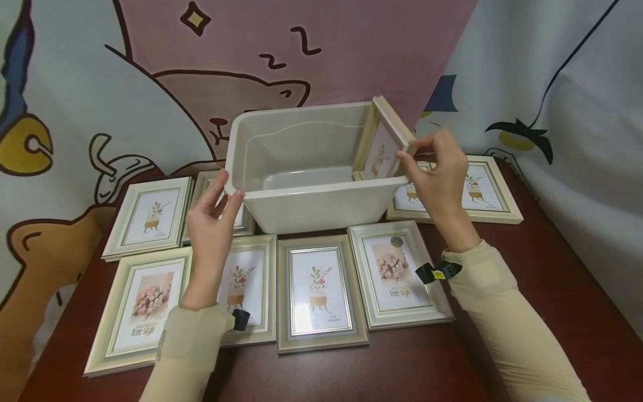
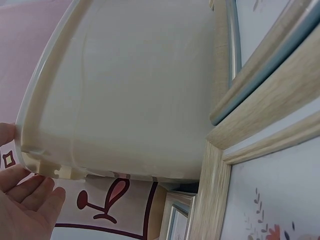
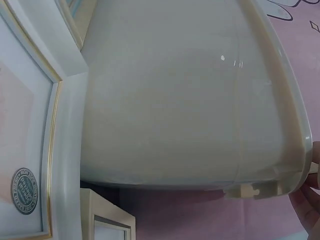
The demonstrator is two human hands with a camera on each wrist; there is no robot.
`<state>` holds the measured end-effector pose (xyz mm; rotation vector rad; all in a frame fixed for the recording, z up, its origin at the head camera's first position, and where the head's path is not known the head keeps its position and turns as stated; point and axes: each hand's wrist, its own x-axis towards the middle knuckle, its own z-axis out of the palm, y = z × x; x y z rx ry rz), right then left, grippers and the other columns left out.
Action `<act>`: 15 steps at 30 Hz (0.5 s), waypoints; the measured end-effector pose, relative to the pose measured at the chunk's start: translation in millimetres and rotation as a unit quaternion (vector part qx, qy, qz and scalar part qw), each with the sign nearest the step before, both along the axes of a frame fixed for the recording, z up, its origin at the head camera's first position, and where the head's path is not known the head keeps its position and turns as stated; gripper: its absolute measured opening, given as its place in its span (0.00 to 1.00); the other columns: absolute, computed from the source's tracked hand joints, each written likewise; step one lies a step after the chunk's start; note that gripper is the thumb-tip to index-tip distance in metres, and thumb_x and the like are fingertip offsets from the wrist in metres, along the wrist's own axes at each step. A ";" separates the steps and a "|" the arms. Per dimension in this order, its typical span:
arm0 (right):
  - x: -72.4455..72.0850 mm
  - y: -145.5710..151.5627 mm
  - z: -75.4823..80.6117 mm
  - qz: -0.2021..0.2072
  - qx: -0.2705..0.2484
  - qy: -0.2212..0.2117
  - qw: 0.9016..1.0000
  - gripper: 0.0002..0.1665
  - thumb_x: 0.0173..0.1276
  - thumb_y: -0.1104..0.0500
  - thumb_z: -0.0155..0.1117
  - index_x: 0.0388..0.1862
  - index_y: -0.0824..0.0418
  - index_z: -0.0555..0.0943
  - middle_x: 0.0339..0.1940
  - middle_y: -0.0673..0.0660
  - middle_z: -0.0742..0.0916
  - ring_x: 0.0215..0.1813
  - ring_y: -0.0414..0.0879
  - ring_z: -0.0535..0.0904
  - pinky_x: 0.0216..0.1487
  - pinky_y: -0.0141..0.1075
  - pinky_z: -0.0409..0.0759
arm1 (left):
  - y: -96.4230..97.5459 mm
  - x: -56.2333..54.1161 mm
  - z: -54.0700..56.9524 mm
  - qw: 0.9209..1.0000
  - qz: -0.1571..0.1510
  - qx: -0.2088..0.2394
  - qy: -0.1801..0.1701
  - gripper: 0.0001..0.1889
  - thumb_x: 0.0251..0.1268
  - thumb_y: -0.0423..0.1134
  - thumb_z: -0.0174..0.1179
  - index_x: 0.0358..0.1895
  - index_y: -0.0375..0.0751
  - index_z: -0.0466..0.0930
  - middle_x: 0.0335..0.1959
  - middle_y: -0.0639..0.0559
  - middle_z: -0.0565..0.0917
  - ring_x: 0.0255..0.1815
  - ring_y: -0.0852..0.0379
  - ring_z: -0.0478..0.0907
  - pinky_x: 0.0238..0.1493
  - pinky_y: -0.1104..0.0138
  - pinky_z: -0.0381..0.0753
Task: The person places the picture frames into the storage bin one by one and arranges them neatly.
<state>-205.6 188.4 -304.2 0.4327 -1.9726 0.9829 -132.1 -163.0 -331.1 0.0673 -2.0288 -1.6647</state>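
Note:
A cream plastic bin (image 1: 321, 207) stands at the back of the table. My left hand (image 1: 208, 237) holds its left front corner, thumb and fingers on either side of the rim. Inside, a light wooden picture frame (image 1: 380, 149) leans upright against the right end, its top above the rim. My right hand (image 1: 442, 176) pinches that frame's near upper corner, close to the bin's right rim. The left wrist view shows the left fingers (image 2: 42, 192) under the rim. In the right wrist view, part of the right hand (image 3: 307, 202) shows by the bin's corner.
Several picture frames lie face up around the bin, among them a grey-beige frame (image 1: 359, 312) in front and a wide wooden frame (image 1: 509, 209) at right. The dark red table (image 1: 402, 363) has a cartoon-printed curtain (image 1: 372, 50) behind it.

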 end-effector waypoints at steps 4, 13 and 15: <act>1.4 1.3 -0.9 -0.002 0.015 0.005 1.000 0.16 0.58 0.64 0.76 0.36 0.73 0.80 0.31 0.66 0.83 0.33 0.55 0.83 0.43 0.14 0.74 | -0.1 -0.7 0.7 1.000 0.001 0.001 0.000 0.24 0.67 0.36 0.64 0.66 0.38 0.75 0.69 0.51 0.76 0.72 0.59 0.71 0.69 0.66 0.73; 0.0 3.7 -4.6 -0.002 0.027 0.004 1.000 0.16 0.55 0.67 0.78 0.30 0.73 0.77 0.30 0.67 0.80 0.33 0.49 0.78 0.41 0.17 0.70 | 1.2 0.5 2.0 1.000 -0.002 -0.003 -0.001 0.25 0.68 0.35 0.64 0.66 0.37 0.74 0.70 0.51 0.75 0.72 0.58 0.71 0.70 0.64 0.73; -0.2 4.1 -5.3 -0.003 0.032 -0.001 0.999 0.16 0.54 0.68 0.78 0.30 0.73 0.77 0.32 0.68 0.79 0.34 0.49 0.77 0.42 0.16 0.70 | 1.4 0.5 2.1 1.000 -0.002 -0.002 -0.001 0.25 0.68 0.36 0.64 0.66 0.37 0.74 0.70 0.51 0.75 0.72 0.58 0.71 0.69 0.66 0.73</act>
